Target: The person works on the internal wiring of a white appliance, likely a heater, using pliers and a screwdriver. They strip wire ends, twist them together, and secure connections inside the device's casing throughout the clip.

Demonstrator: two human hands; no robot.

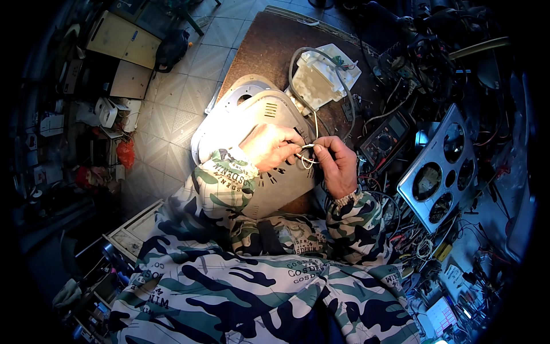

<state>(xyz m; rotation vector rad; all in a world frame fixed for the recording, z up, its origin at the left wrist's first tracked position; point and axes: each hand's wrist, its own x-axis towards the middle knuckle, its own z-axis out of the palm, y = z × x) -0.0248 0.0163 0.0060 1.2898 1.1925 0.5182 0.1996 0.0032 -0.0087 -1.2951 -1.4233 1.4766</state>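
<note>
My left hand point(267, 146) and my right hand point(338, 163) are closed in pinches on thin pale wires point(308, 160), with their fingertips a short gap apart around a small greenish section. A loop of wire hangs below the fingers. Beneath my hands lies a beige appliance housing point(269, 192) with vent slots, its left side washed out by glare. Behind it, on a brown wooden table point(258, 43), sits a dirty white plastic unit point(323, 80) with a grey cable point(352, 109) looping over it and a pale wire running down toward my fingers.
A multimeter point(384, 143) lies to the right, beside a silver panel with round openings point(413, 189) and tangled tools and wires point(427, 246). Beige cabinets point(120, 49), a dark bag point(171, 51) and a red plastic bag point(126, 153) stand along the left, across the tiled floor point(189, 80).
</note>
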